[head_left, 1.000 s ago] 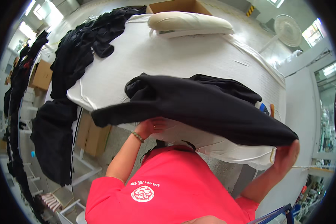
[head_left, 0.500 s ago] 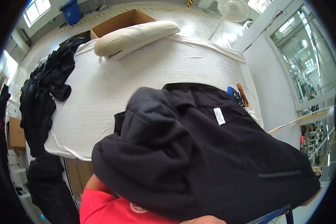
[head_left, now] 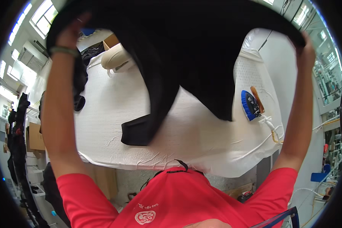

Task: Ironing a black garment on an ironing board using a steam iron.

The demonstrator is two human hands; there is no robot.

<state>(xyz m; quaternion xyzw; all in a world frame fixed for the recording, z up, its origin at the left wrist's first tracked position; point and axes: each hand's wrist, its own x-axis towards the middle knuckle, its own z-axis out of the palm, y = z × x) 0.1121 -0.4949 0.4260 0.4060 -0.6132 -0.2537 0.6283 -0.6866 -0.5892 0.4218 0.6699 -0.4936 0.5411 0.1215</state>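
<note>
A black garment (head_left: 186, 45) is stretched wide between my raised hands, high over the white padded ironing table (head_left: 106, 125). At the upper left my left hand (head_left: 73, 34) grips one end of it, the fingers partly covered by cloth. My right hand (head_left: 307, 51) is closed on the opposite end at the upper right. A long sleeve-like part hangs from the middle, and its end reaches down to the tabletop. To its right another flap hangs to a point. The garment's top runs out of the picture.
An iron (head_left: 250, 105) with a blue base and brown handle stands on the table's right side, its cord trailing right. A cream padded sleeve board (head_left: 116, 57) lies at the far left. Dark clothes (head_left: 92, 53) drape over the table's left edge. A white wall (head_left: 275, 72) rises on the right.
The garment has gone from lying bunched before me to being lifted and spread out above the table. Both arms now reach up and outward; the iron is uncovered.
</note>
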